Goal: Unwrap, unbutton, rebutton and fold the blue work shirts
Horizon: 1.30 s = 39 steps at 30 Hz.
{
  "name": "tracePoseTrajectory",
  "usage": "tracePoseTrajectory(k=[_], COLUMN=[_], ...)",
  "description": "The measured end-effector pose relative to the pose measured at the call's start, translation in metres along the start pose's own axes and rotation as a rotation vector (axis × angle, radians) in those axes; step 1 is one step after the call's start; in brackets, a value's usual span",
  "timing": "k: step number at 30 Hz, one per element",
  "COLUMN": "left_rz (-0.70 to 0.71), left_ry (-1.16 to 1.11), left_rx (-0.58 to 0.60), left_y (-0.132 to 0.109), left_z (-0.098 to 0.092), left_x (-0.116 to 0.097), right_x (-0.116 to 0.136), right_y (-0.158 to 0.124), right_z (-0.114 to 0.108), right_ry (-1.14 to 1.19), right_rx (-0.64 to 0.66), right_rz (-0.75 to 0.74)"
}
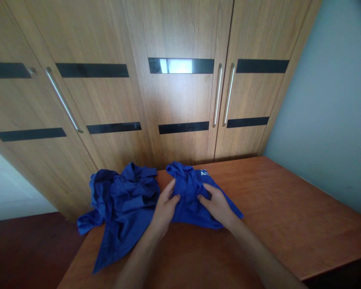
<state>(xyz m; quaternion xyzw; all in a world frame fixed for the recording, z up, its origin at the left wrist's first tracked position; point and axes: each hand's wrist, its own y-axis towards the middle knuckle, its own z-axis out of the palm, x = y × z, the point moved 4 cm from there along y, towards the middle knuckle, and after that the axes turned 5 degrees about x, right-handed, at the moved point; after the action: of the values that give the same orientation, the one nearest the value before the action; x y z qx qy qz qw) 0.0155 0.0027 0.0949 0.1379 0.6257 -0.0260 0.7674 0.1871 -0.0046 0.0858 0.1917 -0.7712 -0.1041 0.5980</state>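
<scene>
A blue garment with white lettering (190, 192) lies bunched on the brown wooden table (289, 208). My left hand (165, 208) grips its left edge, thumb and fingers closed on the cloth. My right hand (216, 204) rests on its right side with the fingers curled into the fabric. A second, crumpled blue garment (123, 204) lies just left of my left hand and hangs over the table's left edge.
A wooden wardrobe (174, 96) with black stripes and metal bar handles (218, 94) stands right behind the table. A pale blue wall (333, 120) runs along the right. Dark floor (27, 249) shows at lower left.
</scene>
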Motion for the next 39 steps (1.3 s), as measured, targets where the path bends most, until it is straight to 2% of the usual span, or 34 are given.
tracePoseTrajectory(k=[3, 5, 7, 9, 12, 15, 18, 20, 22, 24, 26, 28, 31, 34, 36, 39], left_rz=[0.021, 0.026, 0.008, -0.038, -0.123, -0.191, -0.187, -0.14, -0.044, 0.081, 0.193, 0.266, 0.301, 0.226, 0.162, 0.102], left_ry=[0.071, 0.126, 0.166, 0.205, 0.263, 0.397, 0.654, 0.889, 1.148, 1.378, 1.547, 1.636, 1.603, 1.444, 1.308, 1.157], left_rx=[-0.024, -0.053, -0.099, -0.154, -0.241, -0.273, -0.243, -0.214, -0.189, -0.168, -0.108, 0.015, 0.251, 0.399, 0.412, 0.324], left_y=[-0.004, -0.011, -0.021, -0.033, -0.048, -0.059, -0.066, -0.07, -0.076, -0.082, -0.088, -0.094, -0.1, -0.099, -0.092, -0.075], left_z=[-0.016, -0.032, -0.053, -0.075, -0.108, -0.136, -0.154, -0.157, -0.151, -0.138, -0.118, -0.096, -0.059, -0.026, -0.008, 0.009], left_x=[-0.034, -0.053, -0.067, -0.072, -0.061, -0.034, -0.012, -0.007, -0.01, -0.017, -0.022, -0.023, -0.02, -0.014, -0.008, 0.004], right_x=[0.008, 0.006, -0.003, -0.018, -0.052, -0.088, -0.113, -0.116, -0.108, -0.093, -0.078, -0.064, -0.049, -0.042, -0.041, -0.043], right_y=[0.002, -0.002, -0.01, -0.023, -0.053, -0.089, -0.112, -0.117, -0.112, -0.104, -0.097, -0.095, -0.097, -0.095, -0.092, -0.087], right_z=[-0.026, -0.053, -0.086, -0.122, -0.163, -0.188, -0.203, -0.212, -0.218, -0.21, -0.191, -0.164, -0.127, -0.105, -0.096, -0.089], right_ry=[0.302, 0.442, 0.49, 0.468, 0.4, 0.261, 0.05, -0.22, -0.564, -0.839, -0.979, -1.03, -1.065, -1.118, -1.139, -1.15], right_rx=[-0.098, -0.177, -0.254, -0.329, -0.331, -0.314, -0.287, -0.311, -0.348, -0.313, -0.169, 0.031, 0.258, 0.298, 0.294, 0.286], right_rz=[0.078, 0.15, 0.221, 0.275, 0.379, 0.513, 0.621, 0.616, 0.518, 0.338, 0.159, 0.05, -0.001, -0.011, -0.025, -0.047])
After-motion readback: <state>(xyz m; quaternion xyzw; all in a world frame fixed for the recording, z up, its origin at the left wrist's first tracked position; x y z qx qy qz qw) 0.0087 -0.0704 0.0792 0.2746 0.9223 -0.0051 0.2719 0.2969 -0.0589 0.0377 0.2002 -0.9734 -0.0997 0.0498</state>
